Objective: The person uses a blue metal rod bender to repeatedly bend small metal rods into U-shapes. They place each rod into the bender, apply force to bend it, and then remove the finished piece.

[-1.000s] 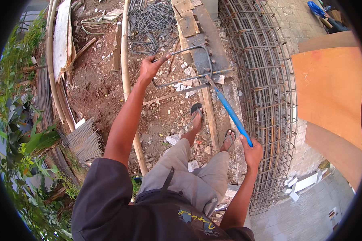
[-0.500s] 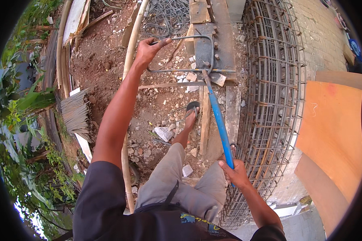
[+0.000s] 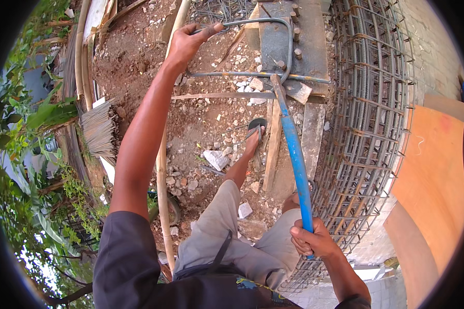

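Observation:
My left hand is closed around one end of a bent steel rod, thumb lying along it. From there the rod runs right, rounds a corner and comes down to a straight lower length. Beneath it is a dark metal plate with upright pegs. My right hand is wrapped round the lower end of a long blue-handled bending bar. The bar's bare metal head meets the rod's lower length near a peg; how it engages there cannot be made out.
To the right lies a long rebar cage, with orange board beyond it. A bamboo pole runs along my left, near a bundle of thin rods. Rubble and a wooden plank surround my feet.
The view has shifted, so the plate and rod appear higher and farther right. Both hands keep their grips. The bar's head stays at the rod's lower length.

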`<action>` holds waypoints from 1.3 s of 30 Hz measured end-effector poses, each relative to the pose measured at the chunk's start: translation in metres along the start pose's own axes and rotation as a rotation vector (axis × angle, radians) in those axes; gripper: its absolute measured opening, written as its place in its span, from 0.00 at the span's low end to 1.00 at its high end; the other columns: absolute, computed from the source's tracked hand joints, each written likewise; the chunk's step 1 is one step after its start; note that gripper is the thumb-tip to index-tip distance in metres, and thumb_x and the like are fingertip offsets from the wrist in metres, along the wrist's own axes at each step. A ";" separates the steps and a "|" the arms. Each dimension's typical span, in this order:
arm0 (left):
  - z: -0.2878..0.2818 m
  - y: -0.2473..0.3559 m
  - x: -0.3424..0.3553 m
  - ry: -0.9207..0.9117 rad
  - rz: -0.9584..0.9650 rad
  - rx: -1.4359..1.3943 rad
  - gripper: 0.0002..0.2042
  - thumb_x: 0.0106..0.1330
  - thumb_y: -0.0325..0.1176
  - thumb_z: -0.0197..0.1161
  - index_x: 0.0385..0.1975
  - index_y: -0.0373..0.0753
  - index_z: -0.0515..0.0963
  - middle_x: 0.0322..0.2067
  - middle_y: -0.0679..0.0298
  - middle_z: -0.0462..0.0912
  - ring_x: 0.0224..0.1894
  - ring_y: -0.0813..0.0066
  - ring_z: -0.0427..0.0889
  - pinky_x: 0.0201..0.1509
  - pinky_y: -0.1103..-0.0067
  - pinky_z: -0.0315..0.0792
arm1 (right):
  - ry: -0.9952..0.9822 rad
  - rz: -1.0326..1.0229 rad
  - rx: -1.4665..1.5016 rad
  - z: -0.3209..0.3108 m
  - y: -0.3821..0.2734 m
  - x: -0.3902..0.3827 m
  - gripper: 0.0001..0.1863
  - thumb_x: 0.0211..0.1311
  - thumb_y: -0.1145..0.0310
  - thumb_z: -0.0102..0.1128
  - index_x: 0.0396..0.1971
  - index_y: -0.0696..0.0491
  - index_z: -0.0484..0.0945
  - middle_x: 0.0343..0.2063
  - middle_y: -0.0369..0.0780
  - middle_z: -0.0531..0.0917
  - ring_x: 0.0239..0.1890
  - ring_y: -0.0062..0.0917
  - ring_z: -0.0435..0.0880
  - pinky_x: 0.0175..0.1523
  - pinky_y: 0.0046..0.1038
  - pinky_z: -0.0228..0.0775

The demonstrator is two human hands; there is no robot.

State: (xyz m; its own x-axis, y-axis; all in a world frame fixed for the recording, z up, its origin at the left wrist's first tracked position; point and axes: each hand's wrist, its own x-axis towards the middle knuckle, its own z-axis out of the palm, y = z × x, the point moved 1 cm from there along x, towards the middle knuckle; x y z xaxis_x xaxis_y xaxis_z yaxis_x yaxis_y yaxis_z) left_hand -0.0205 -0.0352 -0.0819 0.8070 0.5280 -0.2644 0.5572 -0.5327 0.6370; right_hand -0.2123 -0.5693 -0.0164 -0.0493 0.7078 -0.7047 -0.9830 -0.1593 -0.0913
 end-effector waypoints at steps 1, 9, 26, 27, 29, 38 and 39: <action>-0.002 0.005 -0.001 -0.011 -0.004 0.006 0.39 0.50 0.72 0.79 0.36 0.33 0.87 0.27 0.63 0.81 0.33 0.69 0.82 0.41 0.66 0.76 | -0.042 0.009 0.019 -0.001 0.001 0.006 0.23 0.78 0.66 0.64 0.20 0.51 0.68 0.13 0.30 0.68 0.11 0.14 0.64 0.18 0.23 0.55; 0.005 0.009 -0.009 0.034 0.070 -0.106 0.30 0.56 0.66 0.79 0.25 0.42 0.80 0.17 0.77 0.70 0.17 0.89 0.65 0.19 0.85 0.60 | 0.065 -0.108 -0.048 0.038 0.037 0.040 0.22 0.81 0.68 0.59 0.21 0.52 0.66 0.12 0.32 0.67 0.12 0.16 0.66 0.17 0.24 0.58; 0.010 0.013 -0.005 -0.056 -0.005 -0.224 0.26 0.58 0.55 0.83 0.18 0.46 0.73 0.17 0.78 0.68 0.20 0.87 0.60 0.24 0.80 0.54 | 0.267 -0.696 0.394 0.243 0.077 0.256 0.26 0.77 0.75 0.61 0.17 0.48 0.59 0.12 0.28 0.68 0.13 0.11 0.64 0.18 0.23 0.50; 0.010 0.010 -0.005 -0.061 -0.001 -0.246 0.26 0.58 0.55 0.83 0.18 0.46 0.73 0.17 0.77 0.68 0.21 0.87 0.60 0.24 0.80 0.54 | 0.328 -0.769 0.391 0.258 0.071 0.276 0.26 0.77 0.76 0.60 0.19 0.47 0.59 0.13 0.27 0.67 0.14 0.09 0.64 0.18 0.22 0.50; 0.011 0.010 -0.005 -0.054 0.010 -0.263 0.27 0.58 0.56 0.83 0.18 0.46 0.73 0.17 0.77 0.69 0.21 0.87 0.61 0.24 0.80 0.54 | 0.368 -0.868 0.476 0.286 0.085 0.336 0.24 0.78 0.75 0.61 0.20 0.46 0.61 0.14 0.26 0.67 0.15 0.09 0.64 0.19 0.21 0.51; -0.023 0.014 -0.007 -0.284 -0.116 -0.271 0.22 0.60 0.50 0.82 0.36 0.38 0.83 0.24 0.73 0.75 0.23 0.82 0.67 0.27 0.78 0.62 | 0.771 -0.639 0.170 0.206 0.099 0.255 0.23 0.71 0.63 0.70 0.18 0.47 0.67 0.11 0.28 0.68 0.12 0.13 0.68 0.16 0.23 0.54; -0.034 0.019 -0.011 -0.348 -0.153 -0.300 0.21 0.62 0.48 0.81 0.39 0.37 0.83 0.25 0.73 0.76 0.24 0.82 0.68 0.28 0.78 0.64 | 0.832 -0.629 0.059 0.201 0.099 0.223 0.22 0.69 0.64 0.72 0.17 0.48 0.71 0.11 0.28 0.69 0.13 0.13 0.67 0.18 0.24 0.55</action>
State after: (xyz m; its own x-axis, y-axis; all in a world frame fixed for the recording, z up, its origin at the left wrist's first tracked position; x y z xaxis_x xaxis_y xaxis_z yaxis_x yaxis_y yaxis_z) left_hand -0.0251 -0.0286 -0.0425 0.7662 0.3057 -0.5653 0.6350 -0.2248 0.7391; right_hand -0.3564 -0.2891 -0.0414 0.5899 -0.0500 -0.8060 -0.7971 0.1235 -0.5910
